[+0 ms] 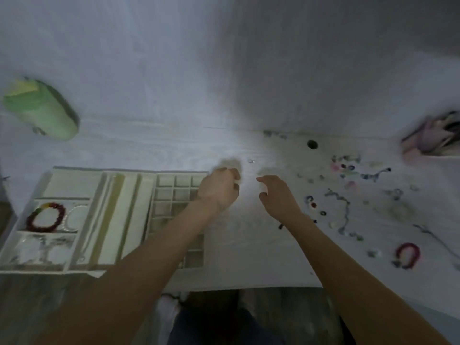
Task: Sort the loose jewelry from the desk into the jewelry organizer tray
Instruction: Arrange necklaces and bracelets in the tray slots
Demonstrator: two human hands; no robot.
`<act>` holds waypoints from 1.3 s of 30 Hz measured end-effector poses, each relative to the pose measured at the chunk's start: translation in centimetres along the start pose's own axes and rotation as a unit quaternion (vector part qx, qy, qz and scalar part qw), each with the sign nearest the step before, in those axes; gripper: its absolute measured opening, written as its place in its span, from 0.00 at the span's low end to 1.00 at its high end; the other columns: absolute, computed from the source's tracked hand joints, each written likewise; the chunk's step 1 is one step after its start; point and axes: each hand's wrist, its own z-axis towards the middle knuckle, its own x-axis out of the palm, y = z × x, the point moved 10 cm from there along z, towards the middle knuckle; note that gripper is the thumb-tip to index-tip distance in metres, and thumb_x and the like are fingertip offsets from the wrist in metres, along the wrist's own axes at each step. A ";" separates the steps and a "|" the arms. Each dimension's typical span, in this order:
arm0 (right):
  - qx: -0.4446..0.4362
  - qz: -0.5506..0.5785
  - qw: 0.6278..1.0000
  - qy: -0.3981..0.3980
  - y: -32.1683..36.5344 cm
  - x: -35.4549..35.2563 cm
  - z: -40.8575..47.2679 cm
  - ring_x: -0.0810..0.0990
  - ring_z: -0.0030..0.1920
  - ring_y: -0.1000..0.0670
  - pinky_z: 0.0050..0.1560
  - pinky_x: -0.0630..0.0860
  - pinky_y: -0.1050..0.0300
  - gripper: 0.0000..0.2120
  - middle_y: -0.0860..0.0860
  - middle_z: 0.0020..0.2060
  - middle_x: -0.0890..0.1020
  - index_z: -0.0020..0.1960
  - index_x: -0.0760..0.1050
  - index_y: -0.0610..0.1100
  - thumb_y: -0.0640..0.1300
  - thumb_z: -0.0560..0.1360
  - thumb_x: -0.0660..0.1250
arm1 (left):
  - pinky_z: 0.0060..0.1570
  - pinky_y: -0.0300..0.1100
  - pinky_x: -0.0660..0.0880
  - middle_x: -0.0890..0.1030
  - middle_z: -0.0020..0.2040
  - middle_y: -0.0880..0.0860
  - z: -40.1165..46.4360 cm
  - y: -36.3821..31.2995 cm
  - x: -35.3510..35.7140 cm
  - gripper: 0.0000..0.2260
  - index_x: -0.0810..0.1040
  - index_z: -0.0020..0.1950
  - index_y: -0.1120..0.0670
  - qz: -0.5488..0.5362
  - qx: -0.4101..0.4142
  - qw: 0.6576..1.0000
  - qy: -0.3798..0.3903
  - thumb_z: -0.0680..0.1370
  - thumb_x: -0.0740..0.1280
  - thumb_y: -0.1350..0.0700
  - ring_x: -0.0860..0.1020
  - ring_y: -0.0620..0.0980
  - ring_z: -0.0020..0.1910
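Head view looks down on a pale, wood-grained tabletop (pixel 154 145) that meets a plain white wall. The jewelry organizer tray (pixel 77 266) lies at the left, a flat rectangular cream box with its long axis running left to right: a grid of small square cells at its right end, long narrow slots in the middle, wider compartments at the left. One left compartment holds a round dark-red beaded bracelet (pixel 46 217) with a yellow and green stretch; the thin pale pieces beside and below it are too blurred to name. The loose jewelry (pixel 348 210) lies scattered over the right of the tabletop, small beads, rings and thin chains, with a curved pink-red bracelet (pixel 408 253) nearest the front edge. A rounded green container (pixel 42 108) stands far left, tilted by the lens, and a lilac bundle (pixel 430 138) is cut off at the right border. The left hand (pixel 219 190) hovers over the tray's far right corner, fingers curled; whether they pinch something I cannot tell. The right hand (pixel 278 195) hangs over bare tabletop, its fingers loosely bent and holding nothing.
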 end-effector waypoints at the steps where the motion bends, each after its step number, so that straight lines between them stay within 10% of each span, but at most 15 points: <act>1: 0.009 -0.016 1.000 0.000 -2.9 -0.8 -0.5 0.59 0.73 0.46 0.69 0.55 0.59 0.23 0.46 0.74 0.60 0.74 0.61 0.43 0.37 0.79 0.57 | 0.60 0.47 0.72 0.75 0.64 0.55 0.6 -2.8 2.0 0.16 0.74 0.65 0.52 0.002 0.021 1.000 0.019 0.79 0.58 0.59 0.75 0.55 0.60; 16: 0.122 -0.059 0.989 -0.066 -24.7 -6.8 -3.6 0.59 0.72 0.44 0.67 0.58 0.55 0.27 0.43 0.72 0.63 0.74 0.58 0.41 0.37 0.77 0.61 | 0.74 0.48 0.50 0.51 0.78 0.52 5.2 -23.3 19.1 0.25 0.54 0.77 0.53 0.126 0.238 0.959 0.082 0.81 0.56 0.60 0.50 0.51 0.77; 24: 0.161 0.011 0.979 -0.127 -27.5 -8.5 -1.3 0.67 0.58 0.41 0.44 0.57 0.58 0.14 0.37 0.58 0.69 0.59 0.68 0.36 0.39 0.75 0.64 | 0.54 0.45 0.68 0.70 0.62 0.59 8.0 -24.5 19.5 0.14 0.70 0.65 0.60 0.119 0.196 0.973 0.006 0.79 0.58 0.65 0.69 0.56 0.59; 31: 0.107 -0.080 0.989 -0.063 -26.4 -8.0 0.1 0.69 0.59 0.43 0.62 0.60 0.55 0.09 0.39 0.55 0.73 0.56 0.73 0.37 0.34 0.79 0.58 | 0.57 0.47 0.68 0.73 0.60 0.59 9.8 -23.0 19.6 0.10 0.71 0.61 0.61 0.184 0.144 0.971 0.051 0.81 0.60 0.59 0.70 0.57 0.60; 35: 0.132 0.212 0.968 -0.040 -25.8 -8.1 -0.6 0.75 0.42 0.47 0.42 0.70 0.58 0.03 0.48 0.39 0.77 0.47 0.69 0.39 0.36 0.80 0.58 | 0.52 0.44 0.71 0.75 0.55 0.59 9.5 -22.4 16.0 0.08 0.73 0.56 0.63 -0.063 0.091 0.993 0.032 0.80 0.60 0.61 0.73 0.56 0.54; 39: 0.085 0.470 0.879 -0.012 -22.8 -9.5 -1.8 0.75 0.26 0.52 0.36 0.78 0.56 0.09 0.44 0.29 0.76 0.41 0.67 0.41 0.35 0.80 0.59 | 0.44 0.40 0.74 0.78 0.40 0.52 7.8 -20.8 11.4 0.07 0.68 0.43 0.56 -0.403 0.018 0.915 0.009 0.81 0.57 0.63 0.78 0.48 0.41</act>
